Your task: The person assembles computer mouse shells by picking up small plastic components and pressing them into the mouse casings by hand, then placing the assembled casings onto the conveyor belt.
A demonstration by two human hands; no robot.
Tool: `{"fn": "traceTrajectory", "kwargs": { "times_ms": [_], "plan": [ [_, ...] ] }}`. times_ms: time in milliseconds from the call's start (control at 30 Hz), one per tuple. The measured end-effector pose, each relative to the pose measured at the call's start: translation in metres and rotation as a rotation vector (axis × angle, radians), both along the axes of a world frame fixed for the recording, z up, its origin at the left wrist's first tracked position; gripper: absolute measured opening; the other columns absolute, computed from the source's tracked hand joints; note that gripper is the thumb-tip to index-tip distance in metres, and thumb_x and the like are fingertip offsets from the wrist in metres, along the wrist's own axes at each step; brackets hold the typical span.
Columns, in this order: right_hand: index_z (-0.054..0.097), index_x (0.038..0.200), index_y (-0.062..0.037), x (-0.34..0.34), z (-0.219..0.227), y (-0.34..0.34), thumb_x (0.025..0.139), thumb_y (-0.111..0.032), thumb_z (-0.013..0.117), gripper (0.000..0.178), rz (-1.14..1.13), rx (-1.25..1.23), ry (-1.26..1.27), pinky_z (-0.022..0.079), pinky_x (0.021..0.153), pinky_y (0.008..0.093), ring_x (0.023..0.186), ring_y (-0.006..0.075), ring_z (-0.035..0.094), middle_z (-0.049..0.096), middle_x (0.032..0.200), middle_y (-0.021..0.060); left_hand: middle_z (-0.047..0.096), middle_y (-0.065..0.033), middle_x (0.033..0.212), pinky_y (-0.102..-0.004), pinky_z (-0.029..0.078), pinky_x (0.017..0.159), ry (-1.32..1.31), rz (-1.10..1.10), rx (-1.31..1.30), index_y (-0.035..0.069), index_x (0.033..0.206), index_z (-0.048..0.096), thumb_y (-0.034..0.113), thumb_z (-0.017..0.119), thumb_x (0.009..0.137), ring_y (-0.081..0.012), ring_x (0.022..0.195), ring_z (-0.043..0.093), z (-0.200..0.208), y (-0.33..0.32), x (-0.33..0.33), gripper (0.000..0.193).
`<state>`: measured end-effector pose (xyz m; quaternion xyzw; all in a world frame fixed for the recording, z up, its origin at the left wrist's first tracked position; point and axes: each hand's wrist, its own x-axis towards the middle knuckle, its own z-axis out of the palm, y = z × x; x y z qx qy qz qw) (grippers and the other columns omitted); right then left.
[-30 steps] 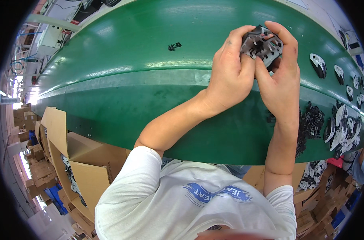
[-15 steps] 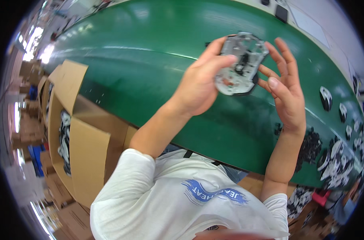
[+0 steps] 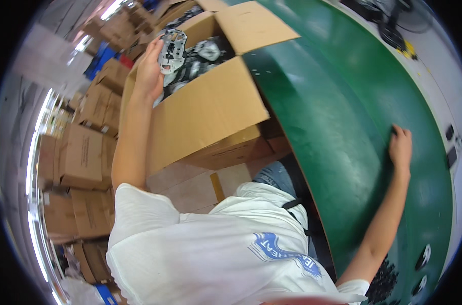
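Observation:
My left hand (image 3: 148,71) is raised over an open cardboard box (image 3: 205,107). Its fingers grip a grey and black plastic housing (image 3: 173,51), whose inner side with posts and cut-outs faces up. Inside the box lie several similar black, white and grey plastic parts (image 3: 208,51), partly hidden by the flap and my hand. Far to the right, my right hand (image 3: 401,148) rests low over the green table (image 3: 332,127), fingers curled together. A small dark spot shows at its fingertips; what it is cannot be made out.
Stacked cardboard cartons (image 3: 83,157) stand on the left. A heap of black parts (image 3: 383,284) and a few black-and-white shells (image 3: 423,256) lie on the table at lower right. A black device with a cable (image 3: 391,33) sits beyond the table's far edge.
My view has swung left towards the box. The left hand has carried the housing from above the table to over the box. The right hand has moved away from the housing down to the table, its fingers now curled.

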<state>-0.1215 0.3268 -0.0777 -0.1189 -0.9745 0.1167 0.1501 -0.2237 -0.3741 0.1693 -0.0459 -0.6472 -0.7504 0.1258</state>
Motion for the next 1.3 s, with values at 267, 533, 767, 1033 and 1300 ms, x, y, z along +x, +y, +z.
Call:
{"fn": "traceTrajectory", "kwargs": {
  "times_ms": [267,533,767,1033,1300],
  "plan": [
    [0.069,0.132,-0.0052,0.096,0.063,-0.019,0.108,-0.016,0.059,0.028,-0.161,-0.271,-0.116,0.056,0.097,0.0417,0.105,0.0339,0.074,0.076,0.117,0.0189,0.073,-0.0005,0.127,-0.0516,0.041,0.111,-0.679,0.264,-0.611,0.019,0.134,0.07,0.048,0.06,0.107,-0.0174,0.117,0.064,-0.017,-0.118,-0.042,0.041],
    [0.071,0.123,-0.0055,0.235,0.082,-0.079,0.102,-0.014,0.064,0.024,-0.228,-0.404,0.098,0.058,0.089,0.0386,0.099,0.0316,0.076,0.076,0.112,0.0166,0.074,-0.0062,0.124,-0.0342,0.048,0.101,-0.03,-0.071,-0.713,0.008,0.131,0.071,0.043,0.061,0.108,-0.0181,0.112,0.067,-0.02,0.086,-0.133,0.044],
    [0.068,0.116,-0.0054,0.259,0.024,-0.065,0.093,-0.014,0.068,0.025,-0.003,-0.349,0.288,0.059,0.087,0.0493,0.099,0.0373,0.072,0.073,0.106,0.0156,0.072,-0.0083,0.127,-0.0341,0.049,0.108,0.195,-0.829,-0.767,0.003,0.136,0.069,0.029,0.061,0.111,-0.0195,0.117,0.067,-0.079,0.431,-0.041,0.037],
    [0.07,0.114,-0.0067,0.284,0.021,-0.052,0.091,-0.015,0.076,0.026,-0.035,-0.344,0.215,0.056,0.096,0.047,0.106,0.0338,0.069,0.068,0.109,0.0122,0.061,-0.017,0.145,-0.0415,0.048,0.115,0.55,-1.727,-0.636,0.01,0.154,0.055,0.025,0.067,0.105,-0.0287,0.134,0.061,-0.175,0.786,0.247,0.052],
    [0.068,0.107,-0.0053,0.288,0.025,-0.045,0.091,-0.014,0.075,0.02,-0.027,-0.488,0.158,0.061,0.081,0.048,0.093,0.0343,0.071,0.064,0.106,0.0134,0.052,-0.0204,0.155,-0.0516,0.046,0.117,1.509,-1.474,-0.995,0.018,0.159,0.051,0.051,0.07,0.098,-0.0405,0.144,0.051,-0.22,0.913,0.346,0.072]
  ]
}}
